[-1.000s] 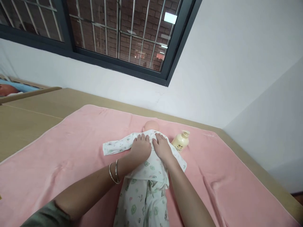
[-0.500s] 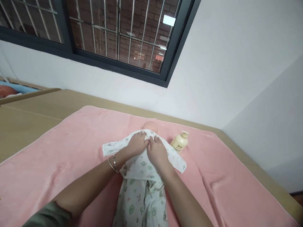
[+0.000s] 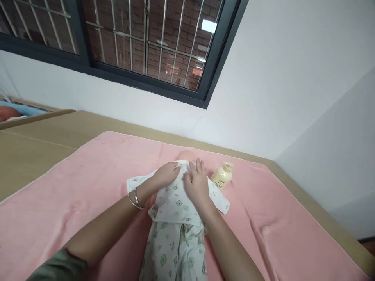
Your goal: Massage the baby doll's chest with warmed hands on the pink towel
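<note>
Keep left hand (image 3: 164, 175) and right hand (image 3: 197, 184) spread flat on printed garment (image 3: 175, 203); smooth outward from doll (image 3: 185, 155), avoiding bunching.

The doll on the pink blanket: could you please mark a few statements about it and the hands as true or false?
1. Both hands rest on the doll's printed garment. True: left hand, right hand.
2. The cream bottle is held in the right hand. False: it lies on the pink blanket, untouched, to the right of the doll.
3. Bangles sit on the left wrist. True.
4. The doll's head points toward the camera. False: it points toward the wall.
</note>
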The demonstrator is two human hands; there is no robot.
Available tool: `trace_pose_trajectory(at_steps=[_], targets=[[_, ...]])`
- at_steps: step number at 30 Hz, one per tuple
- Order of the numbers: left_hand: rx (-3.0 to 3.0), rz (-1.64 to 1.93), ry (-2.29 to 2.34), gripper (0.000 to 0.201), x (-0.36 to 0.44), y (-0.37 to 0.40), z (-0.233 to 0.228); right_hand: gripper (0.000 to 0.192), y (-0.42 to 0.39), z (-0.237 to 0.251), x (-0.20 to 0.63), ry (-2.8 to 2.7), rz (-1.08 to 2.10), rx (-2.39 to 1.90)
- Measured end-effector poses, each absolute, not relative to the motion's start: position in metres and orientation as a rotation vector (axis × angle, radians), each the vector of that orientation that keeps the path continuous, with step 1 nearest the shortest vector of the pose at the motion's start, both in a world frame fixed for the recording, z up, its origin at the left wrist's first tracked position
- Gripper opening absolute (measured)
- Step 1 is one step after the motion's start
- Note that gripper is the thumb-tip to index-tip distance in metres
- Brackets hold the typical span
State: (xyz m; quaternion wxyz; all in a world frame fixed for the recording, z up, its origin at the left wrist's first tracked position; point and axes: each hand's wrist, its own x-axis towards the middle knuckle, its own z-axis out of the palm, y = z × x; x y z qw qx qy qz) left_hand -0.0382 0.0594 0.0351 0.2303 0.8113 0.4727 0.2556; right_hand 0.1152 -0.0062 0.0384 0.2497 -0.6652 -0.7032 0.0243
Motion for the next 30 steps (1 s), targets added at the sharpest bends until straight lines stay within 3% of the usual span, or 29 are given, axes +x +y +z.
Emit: trace_pose_trajectory(at_steps=[22, 26, 30], targets=[[2.043, 0.864, 1.318, 0.047, -0.037, 0.056, 0.049, 0.056, -0.008, 0.035, 0.109, -2.159, 0.151, -1.767], [1.957, 0.931, 1.311, 0.047, -0.031, 0.047, 0.05, 0.056, -0.011, 0.054, 0.12, -2.285, 0.336, -1.707], [1.853, 1.013, 1.103, 0.045, -0.022, 0.027, 0.06, 0.055, -0.026, 0.095, 0.149, -2.177, 0.322, -1.638]])
